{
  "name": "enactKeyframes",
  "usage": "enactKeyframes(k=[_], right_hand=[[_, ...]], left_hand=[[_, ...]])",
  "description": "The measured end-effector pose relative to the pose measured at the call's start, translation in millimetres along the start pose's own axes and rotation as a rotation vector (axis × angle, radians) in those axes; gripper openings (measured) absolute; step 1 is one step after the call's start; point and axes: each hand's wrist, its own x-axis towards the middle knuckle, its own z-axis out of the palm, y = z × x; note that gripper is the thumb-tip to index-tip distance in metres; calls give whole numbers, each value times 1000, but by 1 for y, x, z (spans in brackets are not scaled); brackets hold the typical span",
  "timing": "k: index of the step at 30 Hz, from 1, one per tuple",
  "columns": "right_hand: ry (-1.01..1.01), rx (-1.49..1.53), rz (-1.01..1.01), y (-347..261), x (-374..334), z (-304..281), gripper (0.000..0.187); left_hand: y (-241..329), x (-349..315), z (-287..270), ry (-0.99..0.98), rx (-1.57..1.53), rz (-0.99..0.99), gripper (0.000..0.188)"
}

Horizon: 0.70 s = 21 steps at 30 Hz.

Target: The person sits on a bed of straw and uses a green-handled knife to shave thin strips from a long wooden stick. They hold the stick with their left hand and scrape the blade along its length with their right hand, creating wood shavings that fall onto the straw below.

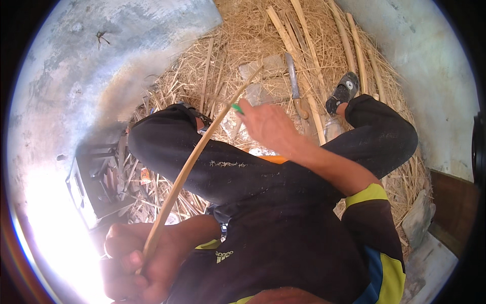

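A long, pale strip of split wood or bamboo [185, 169] slants from the lower left up toward the middle of the head view. My left hand [152, 253] is closed around its near end, low on the left. Farther along, my right hand [271, 124] is closed beside the strip's far part. A small green piece [237, 108] sticks out from its fingers and meets the strip; the rest of it is hidden in the hand, so its kind is unclear. The strip's thin tip extends past the right hand. Both hands are above my crossed legs in black trousers [243, 172].
A knife [292, 76] with a wooden handle lies ahead on the shavings [238, 30], near a flat stone [263, 66]. Several long strips [309, 40] lie at the far right. Pale walls rise on both sides; a dark box-like object [93, 177] stands at left.
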Motion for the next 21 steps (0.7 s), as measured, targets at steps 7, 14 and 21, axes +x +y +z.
enactKeyframes(k=[7, 14, 21], right_hand=[[81, 12, -45, -15, 4, -8, 23], [-74, -144, 165, 25, 8, 3, 20], [54, -50, 53, 29, 6, 30, 18]], left_hand=[[-14, 7, -5, 234, 22, -1, 42], [-11, 2, -6, 177, 137, -4, 43], [-7, 1, 1, 117, 168, -22, 43]])
